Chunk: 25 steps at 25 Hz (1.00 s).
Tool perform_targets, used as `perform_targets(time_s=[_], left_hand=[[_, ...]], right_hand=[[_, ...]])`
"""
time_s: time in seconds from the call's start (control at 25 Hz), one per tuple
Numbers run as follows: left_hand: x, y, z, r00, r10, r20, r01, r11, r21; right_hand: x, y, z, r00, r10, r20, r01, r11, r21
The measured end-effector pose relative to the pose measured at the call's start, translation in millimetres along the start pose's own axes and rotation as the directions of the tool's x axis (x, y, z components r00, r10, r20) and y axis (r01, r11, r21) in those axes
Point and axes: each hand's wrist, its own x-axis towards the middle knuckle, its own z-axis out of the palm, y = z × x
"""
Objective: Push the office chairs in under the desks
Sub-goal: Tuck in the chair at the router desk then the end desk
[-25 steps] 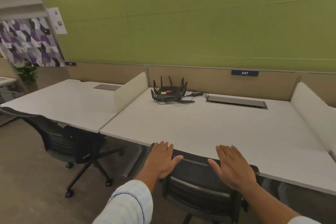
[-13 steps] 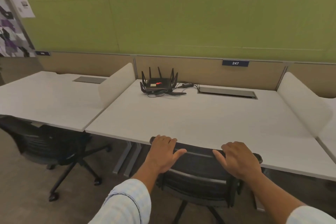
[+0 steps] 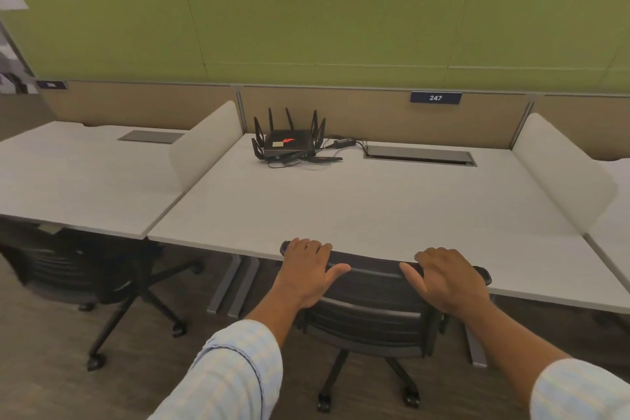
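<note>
A black mesh office chair (image 3: 371, 310) stands right in front of me, its backrest top against the front edge of the white desk (image 3: 358, 208). My left hand (image 3: 308, 269) grips the left end of the backrest's top rail, fingers curled over it. My right hand (image 3: 446, 278) grips the right end the same way. The chair's seat is hidden under the desk. A second black office chair (image 3: 85, 269) sits tucked under the neighbouring desk (image 3: 78, 181) on the left, its star base and castors sticking out.
A black router (image 3: 289, 143) with antennas and cables sits at the back of the desk beside a grey cable hatch (image 3: 419, 155). White divider panels (image 3: 204, 150) separate the desks. Grey desk legs (image 3: 235, 283) stand left of the chair. A green wall rises behind.
My fingers have curled from flat on the backrest into a grip over its top rail. The chair has rolled forward, closer to the desk edge, and my view has shifted right.
</note>
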Motion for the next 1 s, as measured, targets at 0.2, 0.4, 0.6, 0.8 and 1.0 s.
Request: perform_targets(time_s=[0.2, 0.4, 0.6, 0.8, 1.0], left_hand=[[-4, 1, -1, 1.000, 0.000, -0.004, 0.000, 1.000, -0.008], [-4, 1, 2, 1.000, -0.018, -0.025, 0.017, 0.999, -0.032], [-17, -5, -1, 0.999, -0.025, -0.022, 0.023, 0.998, -0.054], [-29, -38, 2, 0.992, -0.121, 0.033, 0.121, 0.993, -0.002], [-49, -72, -5, 0.963, -0.261, 0.063, 0.257, 0.964, 0.065]], right_hand=[[2, -2, 2, 0.998, 0.014, 0.058, -0.015, 1.000, 0.023], [8, -46, 0, 0.996, 0.011, 0.093, -0.021, 0.994, 0.106], [37, -85, 4, 0.989, -0.047, 0.139, 0.021, 0.983, 0.184], [67, -112, 6, 0.976, -0.172, 0.133, 0.136, 0.960, 0.245], [95, -165, 8, 0.949, -0.297, 0.103, 0.255, 0.919, 0.301]])
